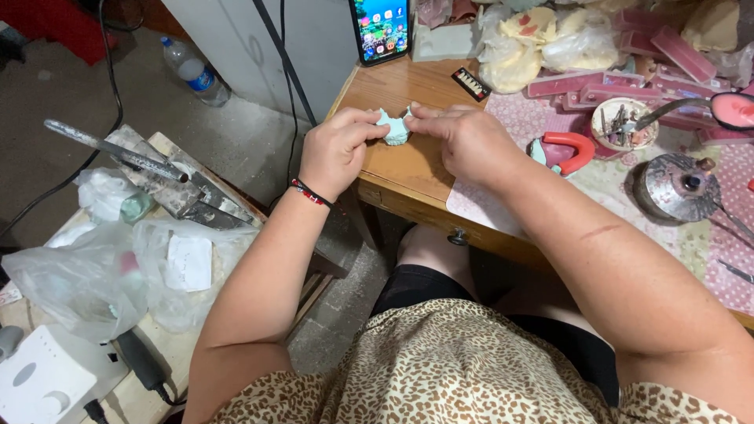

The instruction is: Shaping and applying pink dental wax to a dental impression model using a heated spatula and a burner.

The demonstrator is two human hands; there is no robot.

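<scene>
Above the leopard-print lap (pixel 455 369), both hands, left (pixel 339 149) and right (pixel 463 141), are pinching a pale green cast (pixel 394 128) between fingertips on the wooden desk (pixel 408 169) (phone (pixel 382 27) at twelve o'clock, red horseshoe rim (pixel 569 149) at three).

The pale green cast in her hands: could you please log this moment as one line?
left hand: grips pale green cast | right hand: grips same cast | place: over wooden desk | nearby: red-rimmed cast
</scene>
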